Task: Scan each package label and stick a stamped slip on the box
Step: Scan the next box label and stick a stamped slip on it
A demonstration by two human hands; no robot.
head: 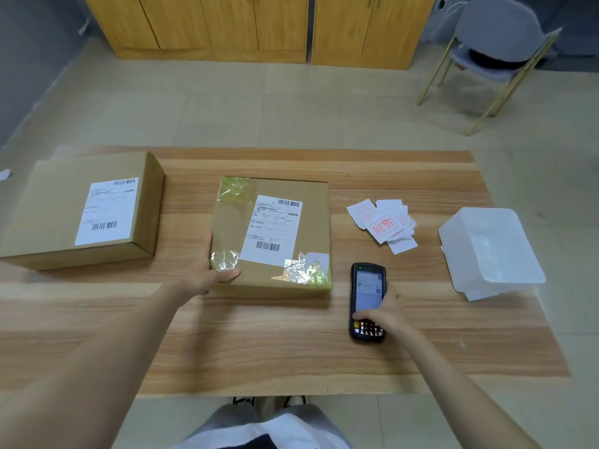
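A flat cardboard box with clear tape and a white shipping label lies at the table's middle. My left hand grips its near left corner, thumb on top. A small blank white slip sits on the box's near right corner. My right hand holds a black handheld scanner that lies to the right of the box, its screen lit. A loose pile of white slips with red stamps lies beyond the scanner. A second, larger box with its own label stands at the far left.
A white plastic container sits at the table's right end. The wooden table has bare surface in front of me. A grey chair and wooden cabinets stand on the floor beyond the table.
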